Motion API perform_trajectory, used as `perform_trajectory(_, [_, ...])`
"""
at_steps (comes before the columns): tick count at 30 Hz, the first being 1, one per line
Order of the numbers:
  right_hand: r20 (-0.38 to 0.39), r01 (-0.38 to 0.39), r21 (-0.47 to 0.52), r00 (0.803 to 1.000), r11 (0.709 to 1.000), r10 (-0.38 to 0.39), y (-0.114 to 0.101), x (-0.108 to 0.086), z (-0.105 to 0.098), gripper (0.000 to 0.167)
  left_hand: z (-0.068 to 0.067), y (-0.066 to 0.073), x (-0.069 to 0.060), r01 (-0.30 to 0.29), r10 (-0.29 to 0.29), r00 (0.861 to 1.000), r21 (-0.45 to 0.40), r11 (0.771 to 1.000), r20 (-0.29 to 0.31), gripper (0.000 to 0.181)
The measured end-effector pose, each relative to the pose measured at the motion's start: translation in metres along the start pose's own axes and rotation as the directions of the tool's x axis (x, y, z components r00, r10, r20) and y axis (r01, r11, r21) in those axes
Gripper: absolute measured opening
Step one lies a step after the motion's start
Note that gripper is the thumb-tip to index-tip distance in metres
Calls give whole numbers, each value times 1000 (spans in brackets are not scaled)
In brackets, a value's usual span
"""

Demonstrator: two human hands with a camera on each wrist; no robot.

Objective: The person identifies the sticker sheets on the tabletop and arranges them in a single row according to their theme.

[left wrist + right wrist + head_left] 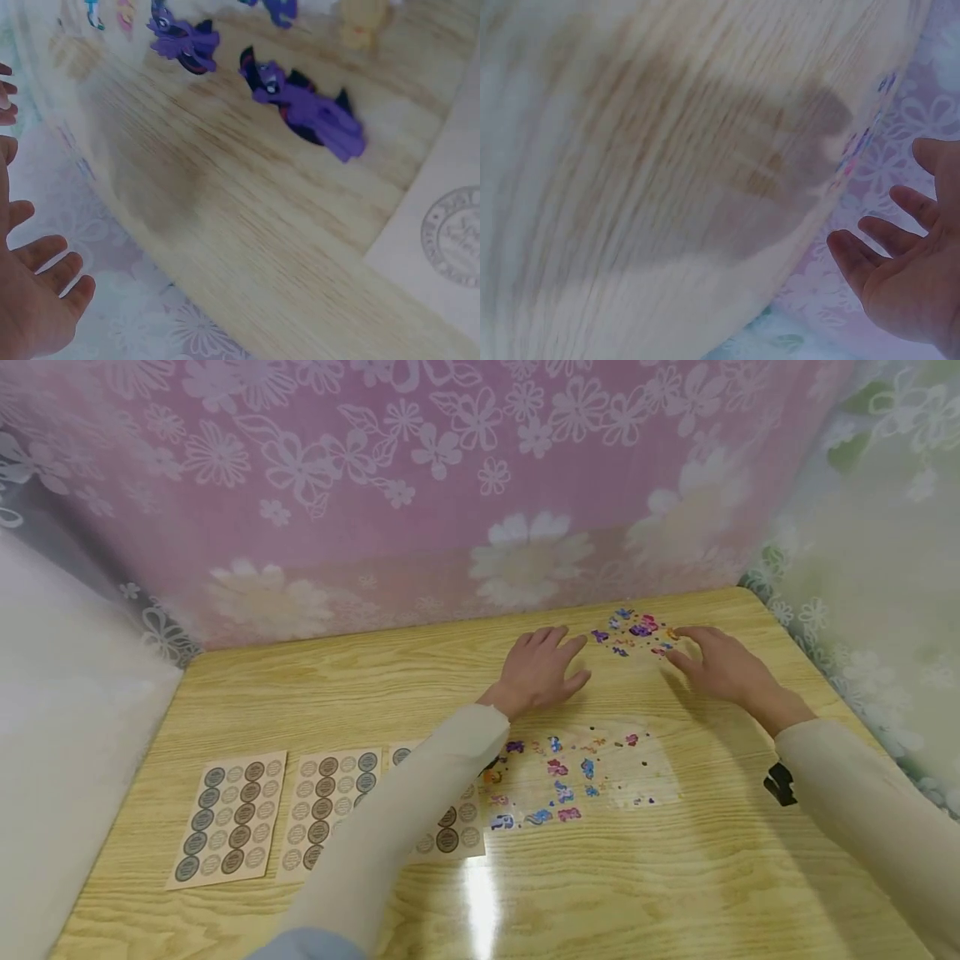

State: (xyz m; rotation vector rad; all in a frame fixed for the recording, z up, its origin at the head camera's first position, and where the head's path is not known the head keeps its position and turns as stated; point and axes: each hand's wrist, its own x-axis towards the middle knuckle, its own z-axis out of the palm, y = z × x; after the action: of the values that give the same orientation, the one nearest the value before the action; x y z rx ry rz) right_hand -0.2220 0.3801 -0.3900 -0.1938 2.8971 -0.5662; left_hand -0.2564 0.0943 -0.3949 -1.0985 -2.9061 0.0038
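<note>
At the far right of the table in the head view lies a clear sheet of colourful pony stickers [641, 630]. My right hand [720, 670] is at its right side, thumb and forefinger spread apart at the edge; whether they touch it I cannot tell. To the sheet's left my left hand [538, 670] hovers with spread fingers, holding nothing. Both hands also appear in their wrist views, the left hand [37, 292] and the right hand [907, 270], fingers loosely extended. Nearer me lie more clear pony stickers [564, 791], large in the left wrist view as a purple pony sticker [311, 112].
Several tan sheets of round labels, such as the leftmost label sheet [228, 818], lie at the left, partly behind my left sleeve [405, 827]. A pink floral curtain [420, 527] hangs behind the wood-grain table [600, 885]. A black object [780, 783] shows beside my right sleeve.
</note>
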Motion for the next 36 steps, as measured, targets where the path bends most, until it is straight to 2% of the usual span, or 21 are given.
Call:
perform_trajectory(5, [11, -49, 17, 999, 999, 48, 6, 13, 1, 74, 5, -3, 8, 5, -7, 998, 34, 999, 62, 61])
perform_trajectory(12, [-39, -138, 22, 990, 990, 138, 10, 24, 2, 84, 13, -7, 15, 24, -29, 994, 51, 998, 103, 61])
perform_trajectory(18, [-31, -134, -8, 990, 991, 134, 4, 33, 3, 84, 15, -7, 21, 42, -50, 990, 64, 997, 131, 62])
perform_trajectory(26, [-16, -191, 13, 981, 982, 191, -1, 41, 10, 87, 19, -5, 25, 43, -52, 988, 64, 997, 145, 61])
perform_trajectory(36, [20, -180, -43, 983, 983, 180, 4, 46, 20, 83, 24, -7, 24, 41, -51, 986, 67, 997, 156, 60])
